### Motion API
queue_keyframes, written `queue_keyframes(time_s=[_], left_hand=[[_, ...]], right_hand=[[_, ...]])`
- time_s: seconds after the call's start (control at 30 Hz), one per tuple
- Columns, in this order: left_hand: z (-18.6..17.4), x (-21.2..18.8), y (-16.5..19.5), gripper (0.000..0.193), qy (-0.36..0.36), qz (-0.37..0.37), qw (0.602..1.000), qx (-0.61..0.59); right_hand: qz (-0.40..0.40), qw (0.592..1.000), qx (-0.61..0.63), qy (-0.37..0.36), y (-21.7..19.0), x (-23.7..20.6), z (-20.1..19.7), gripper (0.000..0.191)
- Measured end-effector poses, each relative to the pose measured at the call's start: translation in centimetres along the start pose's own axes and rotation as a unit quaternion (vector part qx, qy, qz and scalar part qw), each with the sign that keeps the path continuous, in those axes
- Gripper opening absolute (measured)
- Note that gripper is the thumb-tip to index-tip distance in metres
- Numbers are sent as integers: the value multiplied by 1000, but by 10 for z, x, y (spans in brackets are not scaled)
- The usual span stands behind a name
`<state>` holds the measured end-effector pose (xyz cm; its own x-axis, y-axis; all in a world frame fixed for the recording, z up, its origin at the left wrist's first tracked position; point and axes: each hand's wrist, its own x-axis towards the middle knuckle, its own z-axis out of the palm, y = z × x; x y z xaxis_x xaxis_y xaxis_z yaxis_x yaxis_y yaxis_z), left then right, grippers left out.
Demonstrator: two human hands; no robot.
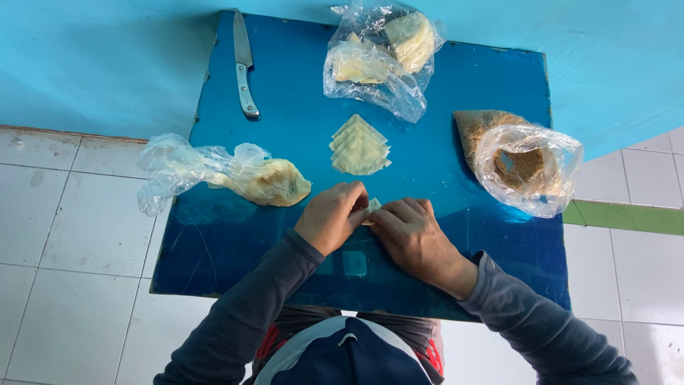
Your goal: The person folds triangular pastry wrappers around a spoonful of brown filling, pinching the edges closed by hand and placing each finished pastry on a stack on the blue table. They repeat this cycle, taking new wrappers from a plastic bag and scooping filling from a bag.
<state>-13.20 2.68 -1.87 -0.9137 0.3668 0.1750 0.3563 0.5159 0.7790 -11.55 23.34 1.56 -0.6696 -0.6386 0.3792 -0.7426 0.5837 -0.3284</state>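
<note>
Both hands met over a small pale piece of wrapper (pixel 372 206), pinched between the fingertips of the left hand (pixel 333 216) and the right hand (pixel 412 235); only a corner of it showed between them, so its shape could not be told. The hands were together, fingers curled and closed on that piece, low over the blue table (pixel 235 242).

Just beyond the fingertips lay a fanned stack of folded triangles (pixel 360 147), apart from the hands. To the left of the left hand sat a clear bag of pale sheets (pixel 265 180), close by. Further ahead lay another clear bag (pixel 377 57) with more wrappers, and a knife (pixel 244 64) far off to the left. Beyond the right hand stood an open bag of brown crumbly filling (pixel 524 162). Nothing lay between the hands and the stack.
</note>
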Motion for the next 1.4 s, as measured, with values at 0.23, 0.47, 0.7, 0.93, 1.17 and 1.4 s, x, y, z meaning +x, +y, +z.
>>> queue_keyframes(time_s=[0.23, 0.47, 0.7, 0.93, 1.17, 1.4], left_hand=[[-6, -8, 0, 21, -62, 49, 996, 46], [4, -8, -1, 19, -35, 58, 990, 123], [4, 7, -5, 19, -109, -26, 987, 119], [-2, 4, -7, 19, -37, 16, 998, 46], [-4, 3, -10, 18, -58, 43, 996, 58], [-2, 6, -7, 18, -47, 15, 994, 93]], right_hand=[[68, 996, 48, -10, 1, 1, 6, 10], [91, 991, 94, -18, 3, 3, 2, 17], [108, 992, 59, -29, 3, 5, 4, 14], [56, 997, -28, 33, 7, 0, 12, 13], [19, 999, -39, 19, 10, 0, 8, 19], [39, 996, -69, 31, 11, 4, 5, 15]])
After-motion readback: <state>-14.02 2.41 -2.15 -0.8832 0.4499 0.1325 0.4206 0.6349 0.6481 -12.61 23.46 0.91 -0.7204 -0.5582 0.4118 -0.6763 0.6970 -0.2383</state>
